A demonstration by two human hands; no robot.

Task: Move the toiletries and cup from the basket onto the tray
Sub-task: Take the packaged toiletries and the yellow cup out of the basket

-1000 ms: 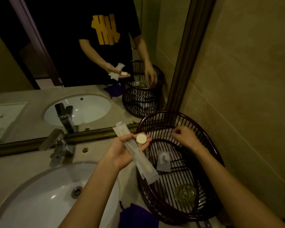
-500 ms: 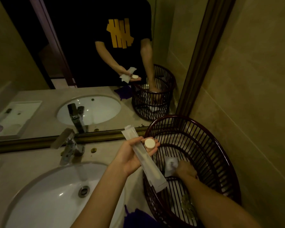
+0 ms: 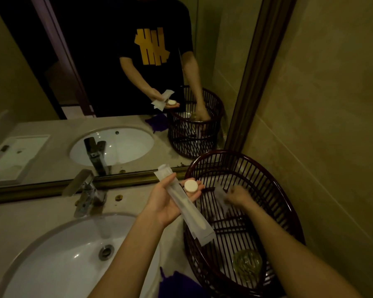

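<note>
A dark slatted basket (image 3: pixel 289 203) stands on the counter at the right, against the tiled wall. My left hand (image 3: pixel 170 201) is held palm up just left of it, holding long white wrapped packets (image 3: pixel 187 209) and a small round white disc (image 3: pixel 191 186). My right hand (image 3: pixel 238 195) is over the basket, blurred, pinching a small grey sachet (image 3: pixel 221 195) lifted off the basket floor. A clear glass cup (image 3: pixel 247 264) lies at the near end of the basket. The tray shows only as a mirror reflection (image 3: pixel 19 155) at the far left.
A white sink (image 3: pixel 58 261) with a chrome tap (image 3: pixel 84 192) fills the counter on the left. A purple cloth (image 3: pixel 177 284) lies by the basket's near side. The mirror (image 3: pixel 116 82) runs along the back, with its dark frame (image 3: pixel 256 72) beside the basket.
My right hand reached down to the basket floor, took the grey sachet, and has lifted it toward my left hand. The left hand has kept its packets and disc.
</note>
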